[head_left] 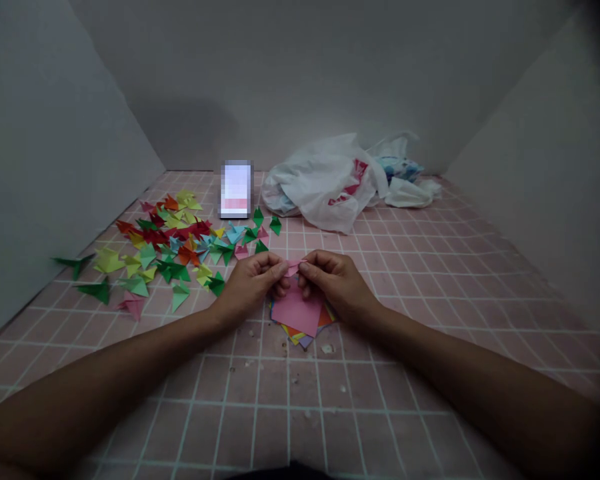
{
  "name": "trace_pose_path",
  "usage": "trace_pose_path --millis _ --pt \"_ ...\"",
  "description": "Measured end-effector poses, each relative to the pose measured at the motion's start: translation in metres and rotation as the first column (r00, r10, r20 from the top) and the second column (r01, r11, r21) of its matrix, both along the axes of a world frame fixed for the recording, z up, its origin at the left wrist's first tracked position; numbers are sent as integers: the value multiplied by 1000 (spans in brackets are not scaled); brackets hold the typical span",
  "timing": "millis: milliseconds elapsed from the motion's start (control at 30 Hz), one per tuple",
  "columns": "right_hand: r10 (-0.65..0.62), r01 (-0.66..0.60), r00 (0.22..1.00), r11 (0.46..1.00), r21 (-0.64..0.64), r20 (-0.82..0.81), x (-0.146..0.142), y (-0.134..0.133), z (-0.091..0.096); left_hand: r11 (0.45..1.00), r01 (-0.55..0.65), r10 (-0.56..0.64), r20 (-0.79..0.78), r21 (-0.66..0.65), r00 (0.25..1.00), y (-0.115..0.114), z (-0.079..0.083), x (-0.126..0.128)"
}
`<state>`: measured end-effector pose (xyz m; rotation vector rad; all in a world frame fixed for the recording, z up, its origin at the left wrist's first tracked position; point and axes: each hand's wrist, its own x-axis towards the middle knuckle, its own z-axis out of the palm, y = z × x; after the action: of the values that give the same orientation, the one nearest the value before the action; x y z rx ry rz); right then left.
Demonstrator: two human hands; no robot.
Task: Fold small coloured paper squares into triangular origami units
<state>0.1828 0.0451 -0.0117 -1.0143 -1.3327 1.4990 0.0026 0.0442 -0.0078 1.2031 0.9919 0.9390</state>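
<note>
A small folded piece of pink origami paper [294,268] is pinched between my two hands at the middle of the view. My left hand [256,279] grips its left end between thumb and forefinger. At the other end, my right hand [336,283] pinches it the same way. Just below my fingers lies a stack of square coloured paper [297,313], pink on top, with orange, yellow and purple corners showing underneath. Left of my hands, many folded paper cranes [173,270] in green, yellow, red, orange, blue and pink are spread over the surface.
A lit phone [235,190] with a blurred screen stands upright near the back wall. White plastic bags [325,180] with red print sit to its right. The surface has a pink tile pattern [430,280] with worn spots near the paper stack. Grey walls enclose the back and both sides.
</note>
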Motion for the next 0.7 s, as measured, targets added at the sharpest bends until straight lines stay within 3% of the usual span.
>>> trace_pose_path --millis 367,533,700 --pt "-12 11 998 1000 20 62 1 -1 1 998 62 -63 -61 -20 996 -2 3 2" --pt "-91 83 989 994 74 115 2 1 2 997 68 -71 -84 -45 994 -1 4 0" --pt "-134 129 988 989 66 71 1 3 0 999 24 -24 1 -24 1000 0 1 -1"
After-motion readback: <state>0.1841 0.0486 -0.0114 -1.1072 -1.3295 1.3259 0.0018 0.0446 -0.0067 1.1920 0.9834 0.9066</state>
